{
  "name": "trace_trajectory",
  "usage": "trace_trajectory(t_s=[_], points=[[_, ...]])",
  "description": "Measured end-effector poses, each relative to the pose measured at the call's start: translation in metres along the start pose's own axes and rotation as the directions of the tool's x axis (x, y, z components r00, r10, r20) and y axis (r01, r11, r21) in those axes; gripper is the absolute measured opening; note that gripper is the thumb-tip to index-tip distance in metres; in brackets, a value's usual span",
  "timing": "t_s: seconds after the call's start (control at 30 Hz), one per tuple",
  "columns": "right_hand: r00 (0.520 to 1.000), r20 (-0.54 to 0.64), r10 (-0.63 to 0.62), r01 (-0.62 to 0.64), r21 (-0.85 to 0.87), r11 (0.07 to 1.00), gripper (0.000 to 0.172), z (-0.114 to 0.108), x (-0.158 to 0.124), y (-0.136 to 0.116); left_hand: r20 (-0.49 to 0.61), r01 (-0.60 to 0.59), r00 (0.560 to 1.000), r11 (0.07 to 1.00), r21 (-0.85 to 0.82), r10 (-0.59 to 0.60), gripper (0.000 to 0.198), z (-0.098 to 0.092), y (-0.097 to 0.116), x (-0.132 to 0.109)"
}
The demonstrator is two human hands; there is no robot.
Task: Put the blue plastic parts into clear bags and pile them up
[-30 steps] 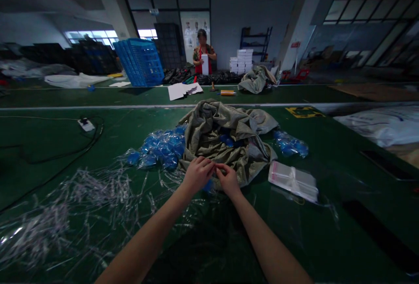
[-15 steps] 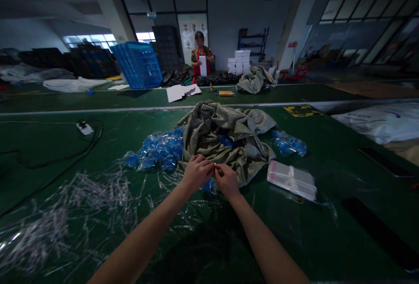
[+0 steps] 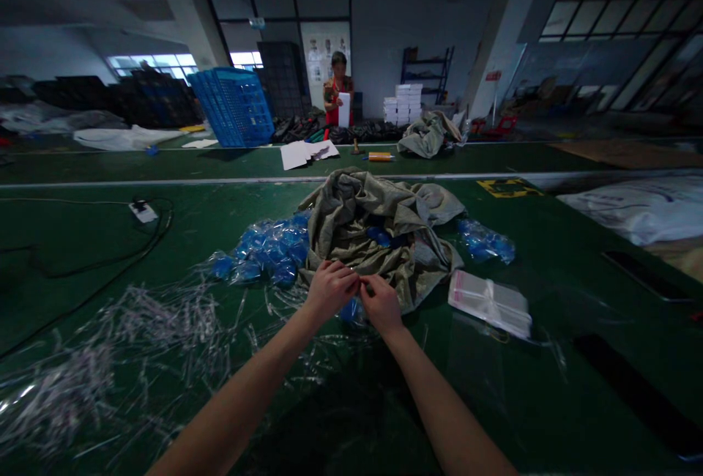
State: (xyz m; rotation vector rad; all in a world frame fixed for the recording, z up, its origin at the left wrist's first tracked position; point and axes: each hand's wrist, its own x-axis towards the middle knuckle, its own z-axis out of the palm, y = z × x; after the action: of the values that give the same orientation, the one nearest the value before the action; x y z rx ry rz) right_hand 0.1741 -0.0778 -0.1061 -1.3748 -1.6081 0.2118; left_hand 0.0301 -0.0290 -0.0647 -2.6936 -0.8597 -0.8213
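Observation:
My left hand (image 3: 333, 288) and my right hand (image 3: 380, 302) meet fingertip to fingertip, both closed in a pinch. Between and just below them shows a clear plastic bag (image 3: 351, 310) with something blue inside; its top edge is hidden by my fingers. Right behind the hands lies an open grey-green woven sack (image 3: 351, 198), its mouth folded back, with blue pieces (image 3: 378, 236) inside. Left of the sack is a heap of blue pieces in clear bags (image 3: 269, 249). A smaller group of bagged blue pieces (image 3: 486, 240) lies to its right.
A stack of flat clear bags (image 3: 491, 303) lies right of my hands. Clear plastic strips (image 3: 159, 329) litter the left. A power strip (image 3: 143, 212) with cables, phone (image 3: 645, 274), blue crate (image 3: 231, 108) and white sacking (image 3: 642, 205) are around. A person (image 3: 337, 91) stands across.
My hands stay nearly in place, fingertips still pinched together, with a slight shift of the fingers. The person across has turned a little, still holding a white box.

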Motion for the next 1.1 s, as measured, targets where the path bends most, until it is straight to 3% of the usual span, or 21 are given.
trace_trajectory(t_s=[0.43,0.63,0.7,0.87,1.1], points=[[0.999,-0.010,-0.032,0.032,0.003,0.999,0.017,-0.004,0.000,-0.001,-0.105,0.163,0.975,0.956,-0.242,-0.193,0.007,0.016,0.002,-0.005],[0.999,-0.031,-0.009,0.009,0.014,1.000,0.016,-0.003,-0.003,0.000,-0.211,0.246,0.914,0.887,-0.391,-0.347,0.008,0.013,-0.006,-0.001],[0.999,-0.046,0.019,-0.018,0.018,1.000,0.015,-0.002,-0.004,0.001,-0.207,0.217,0.926,0.892,-0.396,-0.317,0.008,0.008,-0.009,-0.002],[0.999,-0.039,0.023,-0.022,0.015,1.000,0.016,0.000,-0.004,0.001,-0.101,0.059,0.991,0.974,-0.221,-0.083,0.010,0.002,-0.008,-0.007],[0.999,-0.006,-0.048,0.048,0.020,0.999,0.020,-0.001,-0.005,0.001,-0.031,-0.053,0.998,0.998,-0.027,0.052,0.017,0.000,-0.001,-0.002]])
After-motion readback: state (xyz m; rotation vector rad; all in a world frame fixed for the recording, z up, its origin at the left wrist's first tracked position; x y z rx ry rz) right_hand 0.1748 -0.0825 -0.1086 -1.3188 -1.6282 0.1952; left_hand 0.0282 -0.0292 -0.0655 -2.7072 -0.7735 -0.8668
